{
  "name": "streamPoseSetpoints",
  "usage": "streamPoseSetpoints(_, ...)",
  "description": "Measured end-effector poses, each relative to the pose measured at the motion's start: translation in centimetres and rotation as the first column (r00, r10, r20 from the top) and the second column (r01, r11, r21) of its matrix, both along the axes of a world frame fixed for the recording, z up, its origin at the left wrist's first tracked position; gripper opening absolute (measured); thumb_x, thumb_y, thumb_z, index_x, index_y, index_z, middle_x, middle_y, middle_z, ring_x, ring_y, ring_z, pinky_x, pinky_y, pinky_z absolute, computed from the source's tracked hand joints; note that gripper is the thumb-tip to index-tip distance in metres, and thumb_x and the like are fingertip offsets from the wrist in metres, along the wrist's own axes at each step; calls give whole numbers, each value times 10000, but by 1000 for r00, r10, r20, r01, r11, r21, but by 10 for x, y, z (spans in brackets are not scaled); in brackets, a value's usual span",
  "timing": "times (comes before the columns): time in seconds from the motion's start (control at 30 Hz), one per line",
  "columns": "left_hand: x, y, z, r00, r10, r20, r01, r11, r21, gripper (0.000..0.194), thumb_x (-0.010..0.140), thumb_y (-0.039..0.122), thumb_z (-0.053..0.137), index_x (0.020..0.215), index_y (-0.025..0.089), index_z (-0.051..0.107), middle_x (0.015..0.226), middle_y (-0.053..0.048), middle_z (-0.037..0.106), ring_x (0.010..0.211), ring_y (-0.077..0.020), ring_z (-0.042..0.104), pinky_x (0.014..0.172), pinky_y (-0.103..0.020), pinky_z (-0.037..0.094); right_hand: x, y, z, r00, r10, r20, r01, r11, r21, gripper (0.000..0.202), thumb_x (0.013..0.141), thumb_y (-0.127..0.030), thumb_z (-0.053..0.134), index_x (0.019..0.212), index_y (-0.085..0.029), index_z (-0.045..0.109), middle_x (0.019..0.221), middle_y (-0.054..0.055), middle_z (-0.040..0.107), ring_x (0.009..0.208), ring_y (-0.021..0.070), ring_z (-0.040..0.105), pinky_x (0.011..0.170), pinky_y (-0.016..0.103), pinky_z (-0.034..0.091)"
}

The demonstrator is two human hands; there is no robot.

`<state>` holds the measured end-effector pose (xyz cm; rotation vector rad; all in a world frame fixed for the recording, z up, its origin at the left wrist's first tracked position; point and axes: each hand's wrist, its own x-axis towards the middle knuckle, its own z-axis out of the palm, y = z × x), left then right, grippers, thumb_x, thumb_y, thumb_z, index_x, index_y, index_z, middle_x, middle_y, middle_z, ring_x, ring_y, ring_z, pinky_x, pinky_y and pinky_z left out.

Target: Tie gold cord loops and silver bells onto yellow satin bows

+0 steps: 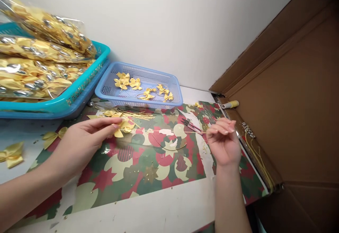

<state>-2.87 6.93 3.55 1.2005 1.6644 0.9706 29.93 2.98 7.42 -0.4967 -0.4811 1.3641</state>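
My left hand [87, 134] pinches a yellow ribbon bow [124, 128] between thumb and fingertips. My right hand [224, 137] has its fingers curled closed on a thin gold cord [194, 132]. The cord runs nearly level across the gap between both hands and seems to lead to the bow; the join itself is too small to make out. Below it, a curved thin strand [169, 149] lies on the patterned sheet. Snips with dark blades [191, 125] rest just left of my right hand. Behind the held bow lies a bundle of straight gold strands [140, 114].
A blue basket [181, 100] with several yellow bows stands at the back. At left, a turquoise basket [102, 61] carries bags of bows [39, 54]. Loose bows [13, 154] lie near my left arm. Cardboard [286, 102] walls the right side, beside a yellow-and-white roll [230, 104].
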Motion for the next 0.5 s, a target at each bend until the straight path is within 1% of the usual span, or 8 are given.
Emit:
streamPoseSetpoints(0.07, -2, 2, -1, 990, -135, -35, 132, 989, -60, 325, 694, 465, 773, 901, 217, 809, 1055, -76, 812, 892, -265, 754, 619, -269, 586, 12, 1, 1, 996, -48, -74, 51, 998, 40, 380, 696, -150, 906, 765, -223, 540, 586, -172, 614, 519, 12, 607, 612, 122, 551)
streamPoseSetpoints(0.13, 0, 2, 1, 962, -274, 0, 273, 958, -93, 327, 703, 472, 752, 891, 207, 795, 992, -69, 806, 758, -242, 755, 575, -276, 567, 20, 1, 2, 988, -132, -83, 139, 987, 79, 376, 657, -113, 917, 753, -219, 570, 601, -175, 650, 537, 6, 640, 623, 116, 559)
streamPoseSetpoints(0.2, 4, -1, 2, 908, -418, 29, 419, 903, -89, 309, 745, 461, 701, 883, 196, 778, 886, -57, 787, 652, -218, 731, 570, -295, 566, 23, -2, 6, 971, -235, -45, 239, 963, 123, 354, 639, -89, 912, 762, -228, 611, 611, -177, 670, 539, 13, 653, 617, 125, 566)
streamPoseSetpoints(0.27, 8, -3, 1, 835, -550, -1, 548, 834, -67, 268, 795, 431, 648, 861, 198, 763, 808, -47, 763, 665, -215, 718, 615, -310, 572, 22, -11, 14, 950, -310, 40, 299, 937, 180, 330, 644, -93, 902, 791, -251, 651, 621, -178, 682, 529, 23, 654, 604, 141, 572)
streamPoseSetpoints(0.33, 10, -5, -1, 737, -672, -71, 671, 741, -41, 251, 840, 412, 612, 868, 210, 757, 822, -55, 769, 729, -224, 717, 641, -310, 565, 20, -23, 28, 925, -345, 161, 299, 920, 254, 322, 659, -130, 901, 846, -284, 690, 612, -176, 679, 493, 33, 634, 582, 155, 577)
streamPoseSetpoints(0.4, 10, -6, -3, 642, -755, -135, 760, 650, -19, 256, 879, 405, 587, 928, 222, 760, 842, -60, 775, 734, -223, 706, 633, -304, 547, 17, -35, 49, 884, -364, 294, 263, 906, 331, 359, 683, -204, 905, 964, -322, 714, 573, -173, 656, 430, 44, 582, 553, 175, 576)
streamPoseSetpoints(0.47, 10, -6, -3, 578, -791, -202, 809, 588, 9, 264, 902, 392, 573, 999, 236, 761, 842, -56, 767, 715, -213, 688, 620, -294, 527, 14, -40, 74, 809, -382, 447, 225, 904, 364, 447, 706, -307, 900, 1107, -344, 705, 561, -157, 643, 406, 70, 552, 525, 217, 575)
streamPoseSetpoints(0.5, 10, -7, -3, 552, -799, -240, 825, 564, 22, 261, 906, 379, 570, 1018, 244, 762, 846, -52, 763, 716, -209, 681, 620, -288, 518, 10, -38, 86, 761, -399, 512, 214, 899, 382, 421, 729, -350, 882, 1111, -359, 706, 591, -140, 662, 428, 84, 568, 533, 238, 579)
